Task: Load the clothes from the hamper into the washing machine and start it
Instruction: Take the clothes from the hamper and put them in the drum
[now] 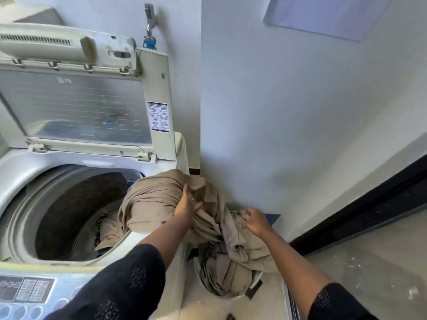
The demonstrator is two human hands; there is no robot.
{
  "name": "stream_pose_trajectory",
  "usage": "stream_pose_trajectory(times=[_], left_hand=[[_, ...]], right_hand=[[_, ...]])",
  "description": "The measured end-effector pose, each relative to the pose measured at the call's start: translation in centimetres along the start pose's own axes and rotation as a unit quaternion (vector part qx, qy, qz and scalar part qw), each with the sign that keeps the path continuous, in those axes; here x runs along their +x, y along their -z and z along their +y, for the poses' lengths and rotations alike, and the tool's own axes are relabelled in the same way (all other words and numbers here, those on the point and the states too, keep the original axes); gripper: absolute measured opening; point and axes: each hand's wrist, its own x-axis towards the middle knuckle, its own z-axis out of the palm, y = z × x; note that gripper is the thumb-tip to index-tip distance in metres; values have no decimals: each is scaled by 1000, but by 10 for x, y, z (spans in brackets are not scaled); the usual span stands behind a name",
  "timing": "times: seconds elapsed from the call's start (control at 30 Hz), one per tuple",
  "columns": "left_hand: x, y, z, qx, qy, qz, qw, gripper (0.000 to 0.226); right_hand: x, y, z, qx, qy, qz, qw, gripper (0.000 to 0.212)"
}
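Currently the left hand (187, 204) grips the bunched beige cloth (150, 204); the right hand (254, 221) pinches its trailing end.

The washing machine (20, 172) stands left, lid (76, 105) raised behind its drum (64, 215), control panel (27, 289) in front. Just right of it sits the hamper (257, 281), near the wall (288, 123). A cloth (150, 199) runs from hamper over the rim into the drum.
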Motion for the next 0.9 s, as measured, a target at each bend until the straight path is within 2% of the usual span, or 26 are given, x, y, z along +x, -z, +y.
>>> stream_pose_trajectory(times=[0.03,0.07,0.2,0.3,0.4,0.47,0.53,0.6,0.67,0.77,0.8,0.9], left_hand=[[-6,3,6,74,-33,38,996,54],[-13,12,6,64,-63,25,996,45],[-22,52,-3,60,-86,113,988,30],[-35,81,-21,46,-120,245,961,22],[-54,96,-51,7,-124,343,931,37],[-68,110,-72,-80,-82,429,896,45],[-84,133,-96,-167,-37,518,838,47],[-106,158,-117,-240,14,571,785,49],[-126,181,-133,-292,40,596,747,47],[-141,193,-148,-302,49,618,724,43],[-142,189,-153,-306,60,623,717,43],[-142,176,-167,-348,140,608,700,45]], right_hand=[[-1,-4,6,-1,-2,-6,1000,42],[-2,-7,9,-3,-6,-15,1000,50],[-7,-19,1,-49,2,-27,998,76],[-8,-25,-19,-52,29,-21,998,104],[-10,-30,-48,-58,51,-2,997,136],[-14,-35,-68,-82,67,50,993,143],[-19,-39,-84,-60,61,116,990,140],[-21,-41,-98,6,37,164,986,132],[-19,-42,-112,82,34,176,980,108],[-17,-42,-131,189,97,128,969,55],[-19,-40,-137,203,110,109,967,45],[-23,-23,-144,197,124,131,964,39]])
